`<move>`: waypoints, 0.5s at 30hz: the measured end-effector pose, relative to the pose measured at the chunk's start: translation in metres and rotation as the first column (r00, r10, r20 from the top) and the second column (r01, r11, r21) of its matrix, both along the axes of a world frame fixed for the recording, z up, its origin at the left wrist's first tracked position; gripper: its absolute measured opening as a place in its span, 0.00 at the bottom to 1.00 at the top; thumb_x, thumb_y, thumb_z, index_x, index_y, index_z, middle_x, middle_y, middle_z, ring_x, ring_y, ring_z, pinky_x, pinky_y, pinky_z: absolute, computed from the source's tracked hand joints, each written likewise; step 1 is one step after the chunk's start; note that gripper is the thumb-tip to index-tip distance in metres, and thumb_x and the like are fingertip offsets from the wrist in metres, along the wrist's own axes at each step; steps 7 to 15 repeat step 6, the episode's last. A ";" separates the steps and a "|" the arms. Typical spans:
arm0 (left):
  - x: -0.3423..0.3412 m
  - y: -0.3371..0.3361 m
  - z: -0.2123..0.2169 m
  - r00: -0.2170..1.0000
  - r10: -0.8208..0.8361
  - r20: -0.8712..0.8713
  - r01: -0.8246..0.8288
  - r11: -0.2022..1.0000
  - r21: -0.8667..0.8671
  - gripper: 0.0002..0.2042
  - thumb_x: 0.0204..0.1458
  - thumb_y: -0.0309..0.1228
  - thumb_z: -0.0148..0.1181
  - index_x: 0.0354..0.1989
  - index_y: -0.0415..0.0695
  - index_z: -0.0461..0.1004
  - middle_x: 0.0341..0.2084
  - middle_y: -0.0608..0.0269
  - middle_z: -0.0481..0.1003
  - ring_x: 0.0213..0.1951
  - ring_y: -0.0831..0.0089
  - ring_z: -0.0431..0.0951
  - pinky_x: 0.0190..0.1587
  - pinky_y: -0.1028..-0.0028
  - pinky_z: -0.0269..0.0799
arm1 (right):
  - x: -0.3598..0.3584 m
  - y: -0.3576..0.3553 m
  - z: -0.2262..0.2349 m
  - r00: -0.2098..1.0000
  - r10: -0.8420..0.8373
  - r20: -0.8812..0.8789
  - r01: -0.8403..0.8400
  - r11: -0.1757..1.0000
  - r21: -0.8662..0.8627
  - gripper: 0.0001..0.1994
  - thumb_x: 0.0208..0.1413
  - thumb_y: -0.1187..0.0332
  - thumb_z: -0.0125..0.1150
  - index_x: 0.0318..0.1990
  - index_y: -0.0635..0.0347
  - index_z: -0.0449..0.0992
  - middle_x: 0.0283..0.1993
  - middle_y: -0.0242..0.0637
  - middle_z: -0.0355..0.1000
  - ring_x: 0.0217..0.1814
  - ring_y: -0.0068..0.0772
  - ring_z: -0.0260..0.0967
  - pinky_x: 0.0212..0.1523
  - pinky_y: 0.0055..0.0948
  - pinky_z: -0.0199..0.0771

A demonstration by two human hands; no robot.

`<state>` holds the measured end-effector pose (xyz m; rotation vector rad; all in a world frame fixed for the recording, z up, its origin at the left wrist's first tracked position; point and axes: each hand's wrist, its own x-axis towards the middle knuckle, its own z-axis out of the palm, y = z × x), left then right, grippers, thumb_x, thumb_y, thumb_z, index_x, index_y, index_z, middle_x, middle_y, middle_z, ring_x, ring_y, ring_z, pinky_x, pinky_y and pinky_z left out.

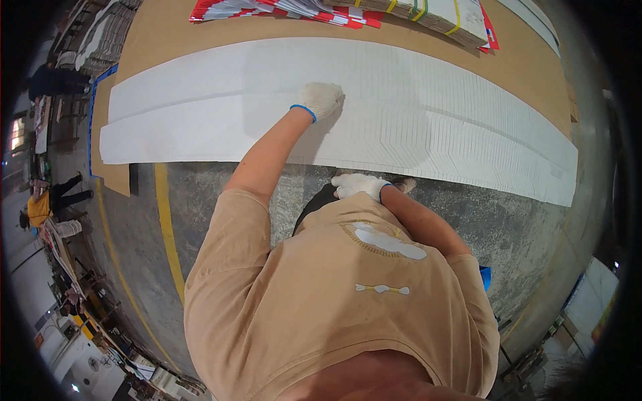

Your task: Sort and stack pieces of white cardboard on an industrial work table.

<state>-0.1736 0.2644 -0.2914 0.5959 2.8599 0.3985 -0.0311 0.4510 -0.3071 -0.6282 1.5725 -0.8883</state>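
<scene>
Long white cardboard sheets point(200, 110) lie fanned in an overlapping row across the table, with many close edges showing toward the right. My left hand point(319, 100), in a white knit glove with a blue cuff, rests on the middle of the row. Its fingers are curled closed, and whatever they may hold is hidden. Close to my body, just below the front edge of the sheets, is my right hand point(361, 186) in a matching glove. Its fingers look curled in, and I cannot make out anything in them.
Brown cardboard point(167, 33) covers the table under the sheets. At the far side lie a fanned pile of red and white printed sheets point(287, 9) and strapped cardboard bundles point(435, 15). Yellow lines point(167, 220) mark the concrete floor. Another person point(41, 208) is at the far left.
</scene>
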 end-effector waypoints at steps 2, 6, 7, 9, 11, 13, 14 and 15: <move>-0.003 0.006 0.006 0.999 0.007 0.037 -0.006 1.000 -0.018 0.09 0.41 0.28 0.48 0.30 0.41 0.71 0.29 0.51 0.74 0.33 0.52 0.74 0.37 0.57 0.69 | 0.004 0.004 -0.014 0.889 -0.134 0.437 0.190 0.978 -0.086 0.19 0.51 0.59 0.48 0.45 0.65 0.66 0.46 0.51 0.67 0.52 0.51 0.62 0.50 0.42 0.60; 0.003 0.002 0.015 0.999 0.022 0.038 -0.021 1.000 -0.015 0.10 0.41 0.30 0.50 0.32 0.42 0.71 0.32 0.50 0.74 0.36 0.54 0.74 0.39 0.58 0.69 | 0.007 -0.006 0.003 0.923 -0.005 -0.384 0.040 0.996 0.082 0.23 0.50 0.57 0.49 0.50 0.63 0.65 0.55 0.52 0.61 0.58 0.50 0.58 0.54 0.39 0.59; 0.003 0.002 0.015 0.999 0.022 0.038 -0.021 1.000 -0.015 0.10 0.41 0.30 0.50 0.32 0.42 0.71 0.32 0.50 0.74 0.36 0.54 0.74 0.39 0.58 0.69 | 0.007 -0.006 0.003 0.923 -0.005 -0.384 0.040 0.996 0.082 0.23 0.50 0.57 0.49 0.50 0.63 0.65 0.55 0.52 0.61 0.58 0.50 0.58 0.54 0.39 0.59; 0.003 0.002 0.015 0.999 0.022 0.038 -0.021 1.000 -0.015 0.10 0.41 0.30 0.50 0.32 0.42 0.71 0.32 0.50 0.74 0.36 0.54 0.74 0.39 0.58 0.69 | 0.007 -0.006 0.003 0.923 -0.005 -0.384 0.040 0.996 0.082 0.23 0.50 0.57 0.49 0.50 0.63 0.65 0.55 0.52 0.61 0.58 0.50 0.58 0.54 0.39 0.59; 0.003 0.002 0.015 0.999 0.022 0.038 -0.021 1.000 -0.015 0.10 0.41 0.30 0.50 0.32 0.42 0.71 0.32 0.50 0.74 0.36 0.54 0.74 0.39 0.58 0.69 | 0.007 -0.006 0.003 0.923 -0.005 -0.384 0.040 0.996 0.082 0.23 0.50 0.57 0.49 0.50 0.63 0.65 0.55 0.52 0.61 0.58 0.50 0.58 0.54 0.39 0.59; 0.003 0.002 0.015 0.999 0.022 0.038 -0.021 1.000 -0.015 0.10 0.41 0.30 0.50 0.32 0.42 0.71 0.32 0.50 0.74 0.36 0.54 0.74 0.39 0.58 0.69 | 0.007 -0.006 0.003 0.923 -0.005 -0.384 0.040 0.996 0.082 0.23 0.50 0.57 0.49 0.50 0.63 0.65 0.55 0.52 0.61 0.58 0.50 0.58 0.54 0.39 0.59; 0.003 0.002 0.015 0.999 0.022 0.038 -0.021 1.000 -0.015 0.10 0.41 0.30 0.50 0.32 0.42 0.71 0.32 0.50 0.74 0.36 0.54 0.74 0.39 0.58 0.69 | 0.007 -0.006 0.003 0.923 -0.005 -0.384 0.040 0.996 0.082 0.23 0.50 0.57 0.49 0.50 0.63 0.65 0.55 0.52 0.61 0.58 0.50 0.58 0.54 0.39 0.59; 0.003 0.002 0.015 0.999 0.022 0.038 -0.021 1.000 -0.015 0.10 0.41 0.30 0.50 0.32 0.42 0.71 0.32 0.50 0.74 0.36 0.54 0.74 0.39 0.58 0.69 | 0.007 -0.006 0.003 0.923 -0.005 -0.384 0.040 0.996 0.082 0.23 0.50 0.57 0.49 0.50 0.63 0.65 0.55 0.52 0.61 0.58 0.50 0.58 0.54 0.39 0.59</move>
